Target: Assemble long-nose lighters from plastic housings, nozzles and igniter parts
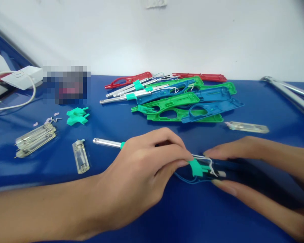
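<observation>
My left hand (144,172) lies over a long lighter lying flat on the blue table (147,222). Its fingers are curled and press on the lighter's blue shell (192,179), at a teal trigger piece (196,167) and a thin white wire. The lighter's metal nozzle tube (106,142) sticks out to the left of that hand. My right hand (258,175) comes in from the right. Its thumb and fingers pinch the same blue shell from both sides.
A heap of green, blue and red lighter shells (182,101) and metal tubes lies beyond the hands. Clear fuel tanks (35,139) (80,156) (247,127) and loose teal triggers (77,116) lie around. A white power strip (22,77) sits far left, a metal rod (291,92) far right.
</observation>
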The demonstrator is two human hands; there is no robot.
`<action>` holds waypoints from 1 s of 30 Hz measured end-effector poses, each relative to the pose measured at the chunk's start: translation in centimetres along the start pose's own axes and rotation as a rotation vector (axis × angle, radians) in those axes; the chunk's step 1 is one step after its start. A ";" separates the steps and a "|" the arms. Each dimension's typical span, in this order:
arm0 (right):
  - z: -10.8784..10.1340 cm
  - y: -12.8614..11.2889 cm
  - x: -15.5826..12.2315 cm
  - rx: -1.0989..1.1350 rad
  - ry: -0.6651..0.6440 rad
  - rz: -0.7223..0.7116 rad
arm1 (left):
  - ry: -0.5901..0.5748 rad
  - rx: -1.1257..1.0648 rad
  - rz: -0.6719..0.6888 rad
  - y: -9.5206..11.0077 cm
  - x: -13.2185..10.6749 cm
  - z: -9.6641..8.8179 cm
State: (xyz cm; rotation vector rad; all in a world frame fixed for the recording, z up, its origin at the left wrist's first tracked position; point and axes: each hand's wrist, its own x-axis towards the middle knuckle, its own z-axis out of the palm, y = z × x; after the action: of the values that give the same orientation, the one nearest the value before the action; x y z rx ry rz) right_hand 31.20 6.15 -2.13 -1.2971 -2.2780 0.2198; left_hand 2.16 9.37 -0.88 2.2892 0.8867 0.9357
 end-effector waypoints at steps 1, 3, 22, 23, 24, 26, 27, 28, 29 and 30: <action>-0.1 -0.2 0.2 0.003 -0.010 0.010 | 0.000 0.003 -0.002 0.0 0.0 0.0; -0.3 -0.4 0.4 0.020 -0.014 0.006 | 0.006 0.013 0.001 -0.1 0.0 0.1; 0.0 -0.3 -0.3 -0.009 -0.092 -0.223 | 0.009 0.030 0.055 -0.3 -0.2 0.1; 0.0 -0.4 -0.2 -0.030 -0.087 -0.248 | 0.008 0.028 0.056 -0.3 -0.3 0.1; 0.0 -0.4 -0.1 -0.049 -0.077 -0.271 | 0.006 0.024 0.056 -0.2 -0.4 0.1; 0.2 -0.6 0.0 -0.088 -0.061 -0.292 | 0.016 0.019 0.045 0.0 -0.5 0.2; 0.2 -0.7 0.0 -0.107 -0.053 -0.298 | 0.023 0.015 0.034 0.1 -0.5 0.2; 0.3 -0.8 -0.1 -0.127 -0.043 -0.302 | 0.029 0.013 0.022 0.3 -0.4 0.3; 0.4 -0.8 -0.2 -0.139 -0.042 -0.301 | 0.030 0.013 0.004 0.4 -0.3 0.3; 0.5 -0.8 -0.4 -0.152 -0.031 -0.299 | 0.027 0.016 -0.009 0.5 -0.2 0.3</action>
State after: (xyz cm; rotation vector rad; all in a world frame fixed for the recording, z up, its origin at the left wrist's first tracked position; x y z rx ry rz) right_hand 30.49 5.45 -2.41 -1.0095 -2.5186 -0.0387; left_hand 2.43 8.81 -0.81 2.2890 0.9180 0.9605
